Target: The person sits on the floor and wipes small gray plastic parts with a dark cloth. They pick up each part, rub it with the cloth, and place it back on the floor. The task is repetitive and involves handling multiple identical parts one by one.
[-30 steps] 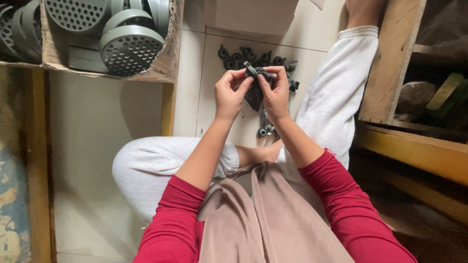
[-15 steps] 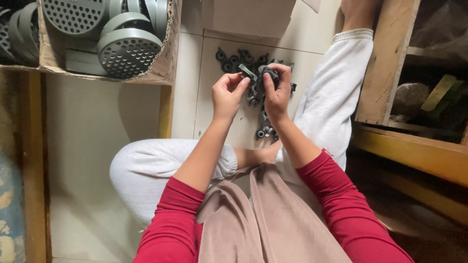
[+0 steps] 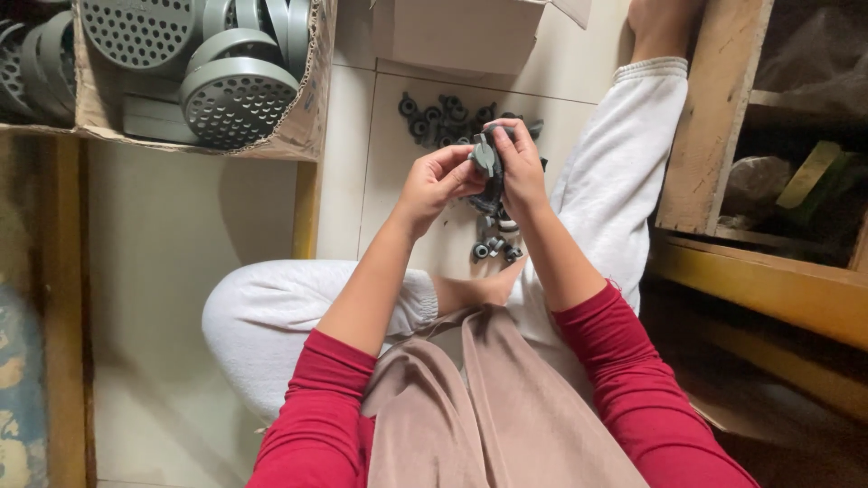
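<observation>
Far left, a torn brown cardboard box (image 3: 307, 108) sits on the pale tiled floor (image 3: 181, 253), packed with round grey perforated plastic discs (image 3: 237, 101) standing and leaning against each other. None of them is in hand right now.

Moving in, the left hand (image 3: 434, 185) is raised above the floor, fingers (image 3: 457, 167) curled and pinching the near side of a small dark grey plastic fitting (image 3: 486, 158). The piece is up in the air between both hands, above the tiles in front of the folded legs in white trousers (image 3: 262, 316).

Right beside it, the right hand (image 3: 523, 167) clamps the same fitting from the other side, thumb and fingertips pressed onto it. Whether two parts are being joined there or one is being turned over, I cannot tell; the fingers cover most of it.

Beyond the hands lies a loose scatter of small dark grey ring-shaped parts (image 3: 438, 116), near the plain closed cardboard carton (image 3: 452, 36) at the top edge of the floor. Below the hands, close to the bare foot, sits a smaller cluster of little grey pieces (image 3: 495, 246).

My read: the work looks midway. One piece is being handled, a few lie near the foot, and the bigger scatter is untouched.

Far right, a wooden shelf frame (image 3: 714, 117) holds dim clutter.
</observation>
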